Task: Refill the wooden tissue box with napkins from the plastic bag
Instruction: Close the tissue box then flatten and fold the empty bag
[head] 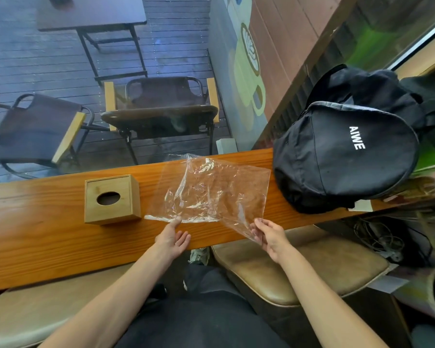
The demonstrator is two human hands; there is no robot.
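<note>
The wooden tissue box [111, 199] stands on the long wooden counter [48, 234], lid on; its oval slot looks dark and no napkin sticks out. To its right lies a clear plastic bag [211, 192], flat and crumpled, with no napkins visible inside. My left hand [173, 238] is palm up, fingers spread, a fingertip touching the bag's near edge. My right hand [268, 234] pinches the bag's near right corner and lifts it off the counter.
A black backpack [344, 151] sits on the counter at the right, close to the bag. Padded stools [299, 270] stand below the counter's near edge. Beyond the window are folding chairs [161, 109] and a dark table [91, 13].
</note>
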